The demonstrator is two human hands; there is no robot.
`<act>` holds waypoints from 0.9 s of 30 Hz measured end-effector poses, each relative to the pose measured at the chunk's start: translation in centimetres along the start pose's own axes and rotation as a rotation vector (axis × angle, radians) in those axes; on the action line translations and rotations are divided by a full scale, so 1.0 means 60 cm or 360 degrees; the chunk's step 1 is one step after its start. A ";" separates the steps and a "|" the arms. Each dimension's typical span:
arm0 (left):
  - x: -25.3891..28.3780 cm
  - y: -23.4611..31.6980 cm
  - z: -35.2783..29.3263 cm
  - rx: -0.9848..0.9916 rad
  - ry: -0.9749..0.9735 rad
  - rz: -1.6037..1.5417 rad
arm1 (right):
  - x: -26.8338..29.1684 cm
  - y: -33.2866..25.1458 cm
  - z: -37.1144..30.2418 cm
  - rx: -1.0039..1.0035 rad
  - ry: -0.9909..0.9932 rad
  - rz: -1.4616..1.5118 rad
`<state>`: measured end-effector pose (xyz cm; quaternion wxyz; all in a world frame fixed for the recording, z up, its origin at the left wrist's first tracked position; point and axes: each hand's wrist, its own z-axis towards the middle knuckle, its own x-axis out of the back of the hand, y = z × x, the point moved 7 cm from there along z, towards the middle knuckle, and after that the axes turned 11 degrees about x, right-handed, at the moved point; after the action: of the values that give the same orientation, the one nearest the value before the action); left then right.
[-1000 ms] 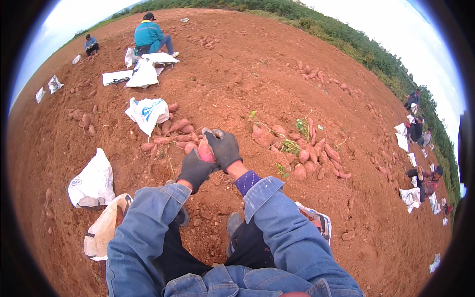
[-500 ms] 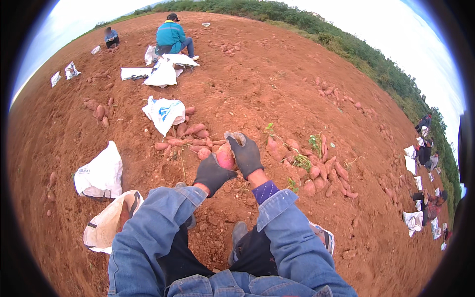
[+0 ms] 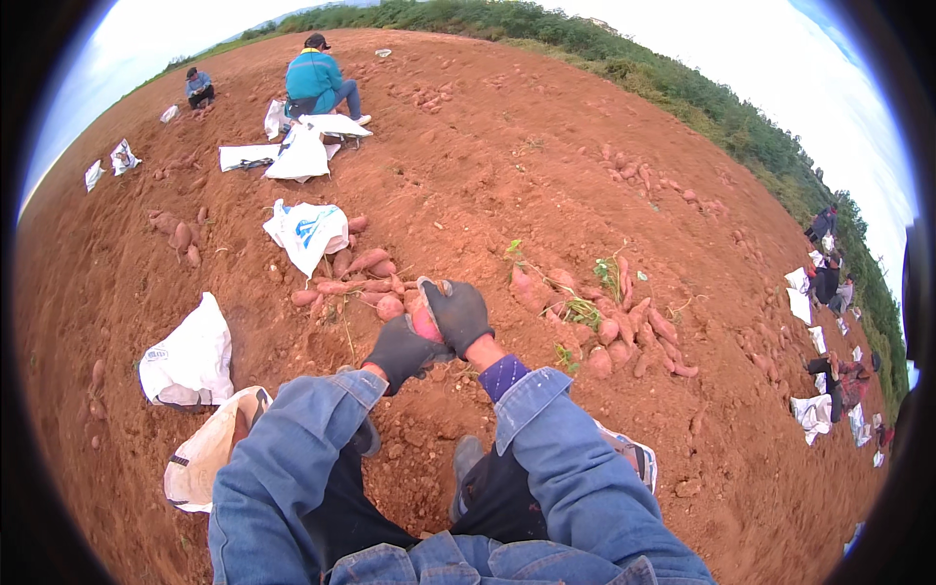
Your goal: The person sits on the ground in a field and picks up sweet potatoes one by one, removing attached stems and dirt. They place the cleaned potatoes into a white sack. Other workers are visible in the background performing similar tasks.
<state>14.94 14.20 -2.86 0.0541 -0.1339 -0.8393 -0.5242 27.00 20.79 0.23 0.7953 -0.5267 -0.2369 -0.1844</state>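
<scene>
Your left hand (image 3: pixel 400 353) and right hand (image 3: pixel 458 314) wear dark grey, close-fitting gloves (image 3: pixel 468 310) that end near the wrists. You have on a faded blue denim jacket (image 3: pixel 444 561), its long sleeves (image 3: pixel 278 448) creased and finished with broad cuffs; pale smudges mark the right cuff (image 3: pixel 532 402). A purple inner sleeve (image 3: pixel 503 376) with small light dots shows beyond it. Your trousers (image 3: pixel 356 497) are black, your shoes (image 3: pixel 468 460) greyish, the left one partly hidden. Flaps and seams cross the jacket front at the near edge.
</scene>
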 end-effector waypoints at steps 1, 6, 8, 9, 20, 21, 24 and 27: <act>-0.001 -0.003 -0.001 -0.0024 -0.0002 -0.0048 | 0.003 -0.002 -0.002 -0.0004 0.0000 -0.0048; -0.008 -0.023 0.010 0.0058 -0.0184 -0.0330 | 0.018 -0.013 0.000 0.0038 -0.0087 0.0094; -0.006 -0.015 0.015 0.0024 -0.0256 -0.0292 | 0.025 -0.007 0.002 0.0041 -0.0095 0.0148; -0.005 -0.010 0.015 0.0038 -0.0298 -0.0264 | 0.026 -0.004 0.005 0.0054 -0.0086 0.0132; -0.001 0.064 -0.009 -0.0320 -0.0812 -0.1399 | 0.018 0.037 0.025 0.0003 0.0164 0.1389; 0.010 0.058 0.000 -0.0271 -0.0749 -0.1442 | 0.018 0.026 0.023 0.0041 0.0167 0.1424; 0.019 0.077 0.007 -0.0433 -0.0974 -0.1660 | 0.017 0.002 0.016 0.0093 0.0045 0.1192; 0.031 0.079 0.013 -0.0472 -0.0691 -0.1648 | 0.016 -0.032 0.002 0.0393 -0.0027 0.1174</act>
<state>14.56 17.18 1.32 -0.4019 0.1834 -0.7049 -0.5549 26.70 20.16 2.27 0.8636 -0.4783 -0.0586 0.1484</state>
